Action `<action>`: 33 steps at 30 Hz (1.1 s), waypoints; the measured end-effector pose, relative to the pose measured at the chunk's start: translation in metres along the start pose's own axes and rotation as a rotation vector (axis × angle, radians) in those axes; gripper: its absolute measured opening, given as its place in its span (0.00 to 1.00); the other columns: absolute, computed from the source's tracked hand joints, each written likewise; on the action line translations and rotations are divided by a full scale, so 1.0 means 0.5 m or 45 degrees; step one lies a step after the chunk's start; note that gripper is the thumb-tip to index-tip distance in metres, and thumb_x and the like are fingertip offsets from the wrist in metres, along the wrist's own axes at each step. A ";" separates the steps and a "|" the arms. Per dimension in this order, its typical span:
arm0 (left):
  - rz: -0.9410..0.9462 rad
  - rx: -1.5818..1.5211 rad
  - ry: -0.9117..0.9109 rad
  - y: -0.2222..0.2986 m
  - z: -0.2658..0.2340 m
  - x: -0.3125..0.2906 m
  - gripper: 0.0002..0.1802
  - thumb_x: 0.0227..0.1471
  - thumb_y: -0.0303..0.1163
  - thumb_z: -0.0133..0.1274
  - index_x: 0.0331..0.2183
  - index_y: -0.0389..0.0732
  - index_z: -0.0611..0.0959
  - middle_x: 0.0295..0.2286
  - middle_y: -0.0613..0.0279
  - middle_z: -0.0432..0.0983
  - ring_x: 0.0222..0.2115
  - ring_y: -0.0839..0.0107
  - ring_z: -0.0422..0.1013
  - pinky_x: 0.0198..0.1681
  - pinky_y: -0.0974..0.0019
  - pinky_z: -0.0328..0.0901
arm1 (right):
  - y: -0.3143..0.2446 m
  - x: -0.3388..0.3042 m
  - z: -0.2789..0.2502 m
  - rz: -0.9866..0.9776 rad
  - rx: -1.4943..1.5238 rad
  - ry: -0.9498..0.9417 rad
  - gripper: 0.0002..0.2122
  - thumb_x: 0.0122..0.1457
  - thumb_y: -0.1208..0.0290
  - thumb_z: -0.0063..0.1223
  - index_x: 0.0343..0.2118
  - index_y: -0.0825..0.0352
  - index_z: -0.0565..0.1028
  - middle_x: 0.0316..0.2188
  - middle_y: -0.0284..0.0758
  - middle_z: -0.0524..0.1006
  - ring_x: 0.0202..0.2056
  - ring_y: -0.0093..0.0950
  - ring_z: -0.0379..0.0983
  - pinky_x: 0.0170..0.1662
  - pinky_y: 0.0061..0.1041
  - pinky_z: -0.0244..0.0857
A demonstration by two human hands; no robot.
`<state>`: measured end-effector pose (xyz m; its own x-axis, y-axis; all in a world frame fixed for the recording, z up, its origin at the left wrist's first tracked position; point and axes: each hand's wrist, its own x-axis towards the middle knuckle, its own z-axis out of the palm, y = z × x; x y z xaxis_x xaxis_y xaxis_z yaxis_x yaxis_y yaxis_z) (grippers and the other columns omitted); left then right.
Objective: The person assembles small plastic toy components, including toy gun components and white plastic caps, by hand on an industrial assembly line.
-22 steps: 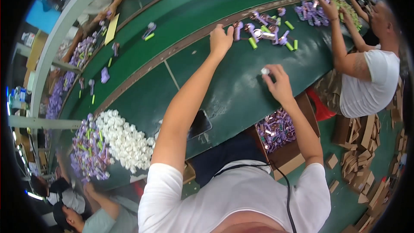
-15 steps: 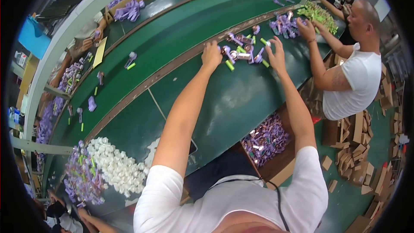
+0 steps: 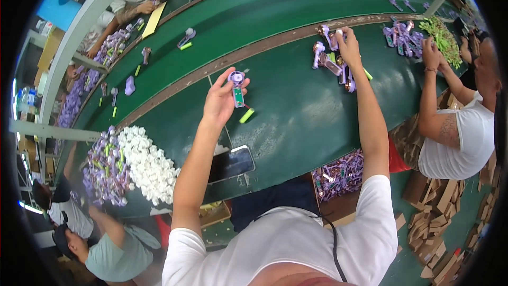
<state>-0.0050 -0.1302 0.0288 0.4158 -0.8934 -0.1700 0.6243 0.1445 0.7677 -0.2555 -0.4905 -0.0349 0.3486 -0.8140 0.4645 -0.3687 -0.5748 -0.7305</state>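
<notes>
Lower left of the frame, one white heap (image 3: 149, 165) sits near the worktop's (image 3: 296, 122) edge. Mid-frame, the left hand (image 3: 220, 97), half-curled, holds one purple piece (image 3: 238, 92), one green cylinder (image 3: 246, 116) wired to it. There's room rightward, up to the purple cluster (image 3: 332, 66); over it the right hand (image 3: 349, 48), fingers bent in, pinches one white bit (image 3: 339, 32).

Factory assembly line: long green bench (image 3: 296, 122), heaps of purple parts (image 3: 106, 172) and white pieces (image 3: 147, 164) at left, co-workers (image 3: 454, 148) at right and lower left, loose cardboard (image 3: 436, 225) lower right. Green strip (image 3: 238, 26) behind looks like a conveyor; fisheye makes that uncertain.
</notes>
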 end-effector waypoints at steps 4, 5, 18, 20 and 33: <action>-0.132 -0.333 0.032 0.006 -0.048 -0.081 0.21 0.60 0.30 0.47 0.52 0.30 0.69 0.46 0.42 0.71 0.36 0.64 0.71 0.36 0.64 0.69 | -0.092 -0.074 0.069 -0.264 0.029 -0.053 0.17 0.58 0.64 0.52 0.43 0.73 0.71 0.48 0.52 0.71 0.53 0.49 0.65 0.57 0.38 0.58; -0.174 -0.382 0.028 0.005 -0.060 -0.093 0.20 0.60 0.30 0.48 0.51 0.29 0.70 0.46 0.42 0.71 0.33 0.66 0.70 0.33 0.66 0.68 | -0.111 -0.088 0.080 -0.157 0.107 -0.158 0.16 0.59 0.63 0.52 0.46 0.68 0.73 0.54 0.52 0.69 0.60 0.46 0.62 0.61 0.37 0.55; 0.224 -0.011 0.091 0.061 -0.056 -0.289 0.36 0.43 0.05 0.44 0.56 0.29 0.64 0.55 0.39 0.64 0.55 0.51 0.66 0.60 0.55 0.63 | -0.446 -0.221 0.145 -0.744 0.193 -0.453 0.14 0.56 0.70 0.57 0.44 0.66 0.75 0.48 0.41 0.73 0.51 0.39 0.68 0.54 0.36 0.62; 0.367 0.116 0.144 0.061 -0.051 -0.322 0.41 0.43 0.05 0.42 0.61 0.29 0.57 0.57 0.40 0.61 0.58 0.52 0.64 0.62 0.55 0.60 | -0.565 -0.281 0.127 -0.753 0.372 -0.614 0.13 0.54 0.73 0.59 0.43 0.67 0.75 0.46 0.40 0.73 0.45 0.34 0.70 0.48 0.31 0.65; 0.581 0.510 0.149 0.083 -0.023 -0.432 0.37 0.50 0.14 0.49 0.61 0.31 0.57 0.59 0.49 0.60 0.59 0.65 0.59 0.61 0.63 0.56 | -0.761 -0.458 0.148 -0.759 0.723 -0.776 0.17 0.43 0.82 0.65 0.39 0.65 0.80 0.36 0.39 0.76 0.34 0.34 0.77 0.35 0.30 0.73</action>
<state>-0.0615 0.0736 0.0903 0.6661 -0.7235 0.1813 0.0788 0.3100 0.9475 -0.1313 -0.0793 0.1000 0.7791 -0.1369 0.6118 0.4151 -0.6186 -0.6671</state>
